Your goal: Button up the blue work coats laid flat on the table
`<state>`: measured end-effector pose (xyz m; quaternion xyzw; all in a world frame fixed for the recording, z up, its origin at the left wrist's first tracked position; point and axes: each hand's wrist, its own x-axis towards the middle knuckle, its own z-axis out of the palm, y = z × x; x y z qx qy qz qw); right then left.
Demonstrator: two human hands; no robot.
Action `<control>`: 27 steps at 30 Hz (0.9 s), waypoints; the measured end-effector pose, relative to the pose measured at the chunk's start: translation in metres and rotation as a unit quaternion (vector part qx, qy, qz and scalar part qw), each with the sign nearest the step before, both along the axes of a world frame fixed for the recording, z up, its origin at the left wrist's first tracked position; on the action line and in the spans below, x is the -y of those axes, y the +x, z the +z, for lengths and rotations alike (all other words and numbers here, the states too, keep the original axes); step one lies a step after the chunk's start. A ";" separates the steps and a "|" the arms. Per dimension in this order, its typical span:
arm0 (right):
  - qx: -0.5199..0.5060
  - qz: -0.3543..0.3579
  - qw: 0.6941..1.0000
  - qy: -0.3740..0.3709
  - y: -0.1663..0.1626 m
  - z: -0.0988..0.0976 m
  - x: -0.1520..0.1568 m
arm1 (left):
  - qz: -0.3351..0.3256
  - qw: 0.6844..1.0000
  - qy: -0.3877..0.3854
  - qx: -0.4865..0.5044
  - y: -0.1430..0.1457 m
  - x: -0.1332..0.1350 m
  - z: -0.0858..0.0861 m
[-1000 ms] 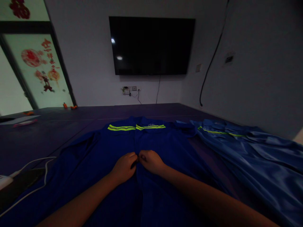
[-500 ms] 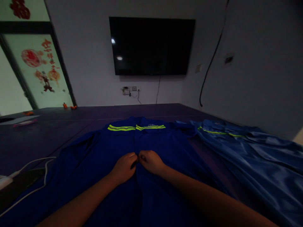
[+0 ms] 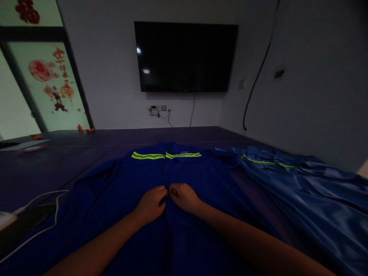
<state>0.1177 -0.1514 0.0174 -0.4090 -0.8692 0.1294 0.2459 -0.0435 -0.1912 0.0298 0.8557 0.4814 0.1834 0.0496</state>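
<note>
A dark blue work jacket (image 3: 143,172) with yellow-green reflective stripes across the chest lies spread out, front side up, its collar away from me. My left hand (image 3: 153,202) and my right hand (image 3: 184,196) meet at its front opening, below the stripes. Both hands are closed, with fingers curled and thumbs near each other, pinching the jacket's front edge. Whatever small fastening sits between the fingertips is hidden.
On the right lies a second, lighter blue garment (image 3: 304,195) with a thin reflective stripe. A white cable (image 3: 56,211) and a white power strip (image 3: 7,219) are at the left edge. A television (image 3: 186,57) hangs on the far wall beyond the purple floor (image 3: 94,147).
The view has shifted very slightly. Both hands stay at the same spot on the jacket's front.
</note>
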 end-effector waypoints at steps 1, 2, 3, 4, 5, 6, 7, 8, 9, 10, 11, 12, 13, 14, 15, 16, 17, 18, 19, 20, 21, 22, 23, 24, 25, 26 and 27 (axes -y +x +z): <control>-0.003 0.000 1.000 0.000 0.000 0.000 0.000 | 0.001 1.000 0.000 0.000 0.000 0.000 0.000; -0.005 0.001 1.000 0.000 0.000 0.000 0.000 | 0.002 1.000 -0.001 -0.001 0.000 0.000 0.000; -0.006 0.002 1.000 0.000 0.000 0.000 0.000 | 0.003 1.000 -0.001 -0.002 0.000 0.000 0.000; -0.008 0.003 1.000 0.000 -0.001 0.000 0.000 | 0.004 1.000 -0.001 -0.002 0.000 0.000 0.000; -0.009 0.002 1.000 0.000 -0.001 0.000 0.000 | 0.005 1.000 -0.001 -0.003 0.000 0.000 -0.001; -0.010 0.002 1.000 0.000 -0.001 0.000 0.000 | 0.005 1.000 -0.002 -0.003 0.000 0.000 -0.001; -0.012 0.000 1.000 0.001 -0.001 0.000 0.000 | 0.005 1.000 -0.004 -0.003 0.000 -0.001 -0.001; -0.014 0.000 1.000 0.001 -0.001 0.000 0.001 | 0.005 1.000 -0.007 -0.004 0.000 -0.001 -0.001; -0.016 0.001 1.000 -0.001 -0.001 0.001 0.001 | 0.005 1.000 -0.008 -0.004 0.000 -0.001 0.000; -0.018 0.002 1.000 -0.002 -0.001 0.001 0.001 | 0.004 1.000 -0.009 -0.004 0.000 -0.001 0.000; -0.020 0.003 1.000 -0.004 -0.001 0.001 0.001 | 0.003 1.000 -0.009 -0.003 0.000 -0.001 0.000; -0.022 0.003 1.000 -0.004 -0.001 0.001 0.001 | 0.002 1.000 -0.007 -0.001 0.001 0.000 0.001; -0.024 0.003 1.000 -0.003 -0.001 0.001 0.001 | 0.001 1.000 -0.005 0.000 0.001 0.000 0.001; -0.027 0.002 1.000 -0.002 -0.001 0.001 0.001 | 0.001 1.000 -0.002 0.003 0.001 0.000 0.001; -0.030 0.001 1.000 -0.002 -0.001 0.001 0.001 | 0.001 1.000 0.001 0.005 0.001 0.000 0.001; -0.033 0.000 0.999 -0.003 -0.001 0.001 0.001 | 0.002 1.000 0.003 0.008 0.001 0.001 0.001; -0.038 0.000 0.999 -0.004 -0.001 0.000 0.001 | 0.004 1.000 0.006 0.010 0.001 0.001 0.000; -0.042 0.001 0.999 -0.007 -0.001 0.000 0.001 | 0.006 1.000 0.009 0.011 0.001 0.001 0.000; -0.047 0.003 0.999 -0.009 0.000 0.000 0.001 | 0.009 1.000 0.011 0.011 0.001 0.001 0.000; -0.053 0.006 0.999 -0.011 0.000 0.000 0.001 | 0.010 1.000 0.013 0.011 0.001 0.001 0.000; -0.058 0.008 0.998 -0.012 0.000 -0.001 0.001 | 0.011 1.000 0.015 0.011 0.001 0.001 0.000; -0.062 0.009 0.998 -0.013 0.000 -0.001 0.001 | 0.011 1.000 0.017 0.012 0.001 0.002 0.000; -0.065 0.008 0.998 -0.015 0.000 -0.001 0.001 | 0.010 1.000 0.019 0.012 0.001 0.002 0.000; -0.067 0.006 0.998 -0.016 0.000 -0.001 0.001 | 0.010 1.000 0.021 0.012 0.001 0.002 0.000; -0.068 0.004 0.998 -0.019 0.000 -0.001 0.001 | 0.011 1.000 0.023 0.012 0.001 0.002 0.000; -0.068 0.003 0.997 -0.022 0.000 -0.001 0.001 | 0.013 1.000 0.026 0.012 0.001 0.002 0.000; -0.068 0.002 0.997 -0.027 -0.001 -0.001 0.001 | 0.015 0.999 0.030 0.012 0.001 0.003 0.000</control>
